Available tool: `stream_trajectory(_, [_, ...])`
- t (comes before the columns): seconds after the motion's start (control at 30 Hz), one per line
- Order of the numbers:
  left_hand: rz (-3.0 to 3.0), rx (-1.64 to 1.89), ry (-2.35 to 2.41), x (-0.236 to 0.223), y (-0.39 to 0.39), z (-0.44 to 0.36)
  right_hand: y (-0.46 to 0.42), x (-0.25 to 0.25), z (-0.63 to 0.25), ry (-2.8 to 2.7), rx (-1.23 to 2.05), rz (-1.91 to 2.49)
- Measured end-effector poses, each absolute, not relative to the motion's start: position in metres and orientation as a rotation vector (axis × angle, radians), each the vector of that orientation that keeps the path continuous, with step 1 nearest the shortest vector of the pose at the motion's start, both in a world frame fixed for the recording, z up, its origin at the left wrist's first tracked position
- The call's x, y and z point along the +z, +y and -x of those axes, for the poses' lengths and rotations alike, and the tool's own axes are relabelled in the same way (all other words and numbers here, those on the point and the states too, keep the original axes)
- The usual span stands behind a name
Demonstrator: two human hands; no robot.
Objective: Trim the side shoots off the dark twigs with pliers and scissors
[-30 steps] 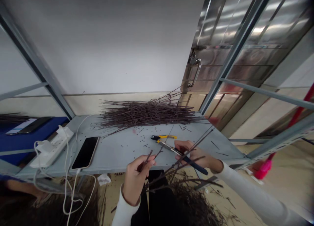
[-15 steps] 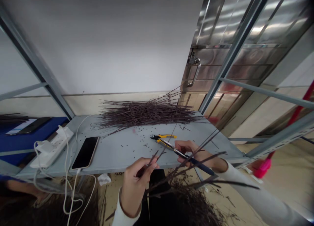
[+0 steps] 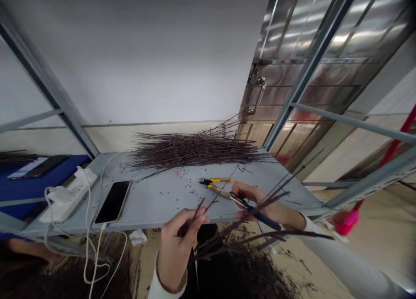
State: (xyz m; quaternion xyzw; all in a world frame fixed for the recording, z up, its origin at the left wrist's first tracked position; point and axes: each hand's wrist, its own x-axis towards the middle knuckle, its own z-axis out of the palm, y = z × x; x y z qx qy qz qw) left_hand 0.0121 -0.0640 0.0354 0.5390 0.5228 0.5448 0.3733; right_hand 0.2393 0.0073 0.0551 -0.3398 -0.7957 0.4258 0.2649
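Note:
My left hand (image 3: 175, 247) is closed on a dark branched twig (image 3: 235, 223), pinched between thumb and fingers. Its forks spread to the right, past my other hand. In my right hand (image 3: 260, 199) is a pair of cutters with dark blue handles (image 3: 268, 221); its jaws point up and left, near the thin stems, and whether they touch one I cannot tell. Yellow-handled diagonal cutters (image 3: 221, 180) lie on the grey metal shelf (image 3: 156, 210), just beyond the tool I hold. A thick pile of dark twigs (image 3: 195, 151) lies along the shelf's back.
On the left are a phone (image 3: 113, 202), a white power strip (image 3: 69, 195) and loose white cables (image 3: 88, 229). Small cut bits dot the shelf. Trimmings (image 3: 260, 271) heap on the floor below. Metal posts (image 3: 302, 82) stand at the shelf's sides.
The twig has turned slightly in my left hand, its forks shifting position. My right hand has shifted a little, with the blue-handled cutters still in it. The yellow-handled cutters have not moved.

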Motion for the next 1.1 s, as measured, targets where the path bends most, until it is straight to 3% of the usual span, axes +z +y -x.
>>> stream_trajectory(0.7, [-1.435,1.412,1.301,0.036,-0.066,-0.011,0.010,0.043,-0.241,-2.086,1.180,0.832])
stream_trajectory(0.97, [-1.465,1.381,1.284,0.042,-0.066,-0.011,0.008,0.054,-0.233,-2.179,0.829,1.006])
stream_trajectory(1.1, [-1.443,1.374,1.297,0.040,-0.065,-0.010,0.004,0.053,-0.231,-2.128,0.850,1.113])
